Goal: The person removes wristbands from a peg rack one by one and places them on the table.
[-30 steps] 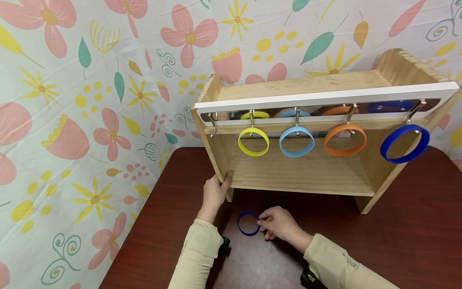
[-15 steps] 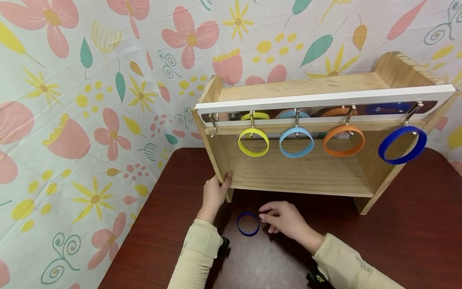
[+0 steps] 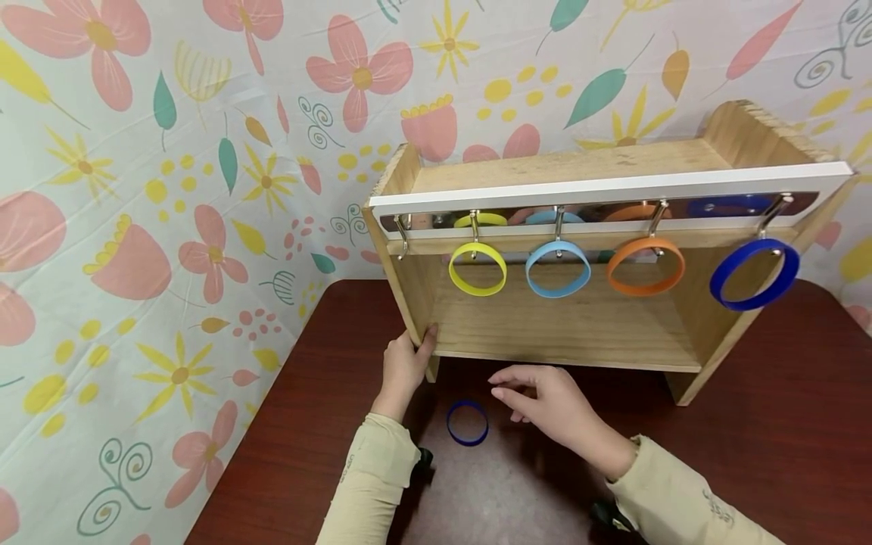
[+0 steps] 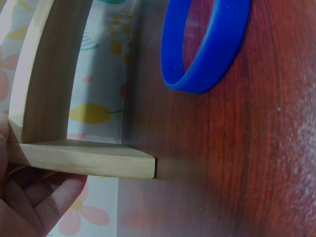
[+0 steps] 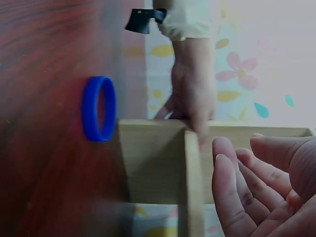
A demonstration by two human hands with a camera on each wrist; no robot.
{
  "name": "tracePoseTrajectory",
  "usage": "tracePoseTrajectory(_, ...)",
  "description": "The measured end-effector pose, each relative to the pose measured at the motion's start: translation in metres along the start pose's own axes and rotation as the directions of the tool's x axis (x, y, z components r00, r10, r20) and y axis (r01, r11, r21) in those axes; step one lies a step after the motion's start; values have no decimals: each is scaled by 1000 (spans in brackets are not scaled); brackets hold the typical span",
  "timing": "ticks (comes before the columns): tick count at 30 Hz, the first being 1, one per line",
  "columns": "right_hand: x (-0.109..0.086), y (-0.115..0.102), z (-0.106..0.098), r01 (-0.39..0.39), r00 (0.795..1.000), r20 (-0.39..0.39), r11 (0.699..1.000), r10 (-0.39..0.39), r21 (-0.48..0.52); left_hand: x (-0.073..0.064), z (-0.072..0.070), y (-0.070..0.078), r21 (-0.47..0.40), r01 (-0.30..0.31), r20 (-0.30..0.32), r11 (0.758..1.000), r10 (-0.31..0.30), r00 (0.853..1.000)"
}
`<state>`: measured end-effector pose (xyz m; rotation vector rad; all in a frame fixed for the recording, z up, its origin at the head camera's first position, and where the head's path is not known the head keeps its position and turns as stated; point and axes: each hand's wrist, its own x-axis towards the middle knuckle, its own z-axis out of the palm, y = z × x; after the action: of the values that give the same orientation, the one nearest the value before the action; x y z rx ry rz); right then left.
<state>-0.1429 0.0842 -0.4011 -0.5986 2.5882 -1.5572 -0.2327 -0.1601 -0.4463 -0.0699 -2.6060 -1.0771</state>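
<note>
So the right hand [image 3: 555, 405] just backed off the blue ring [image 4: 217, 54] and it's holding nothing now, fingers loosely bent, thumb apart. Ring's lying loose on the table [image 3: 327, 454], not hung; leftmost hook [image 3: 403, 236] is bare. Left hand [image 3: 402, 367] still grips the shelf [image 3: 565, 318] side.
</note>
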Motion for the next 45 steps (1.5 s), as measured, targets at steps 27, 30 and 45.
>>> tracePoseTrajectory(27,4,-60,-43,224,951,-205,972,-233,-70,-1,2,-2,-10,0,-1,1000,0,1000)
tracePoseTrajectory(30,6,-64,-46,235,942,-228,969,-245,-73,-1,2,-1,-8,-5,0,1000,5,1000)
tracePoseTrajectory(45,18,-71,-53,240,923,-296,969,-244,-51,0,2,-1,12,-7,-2,1000,7,1000)
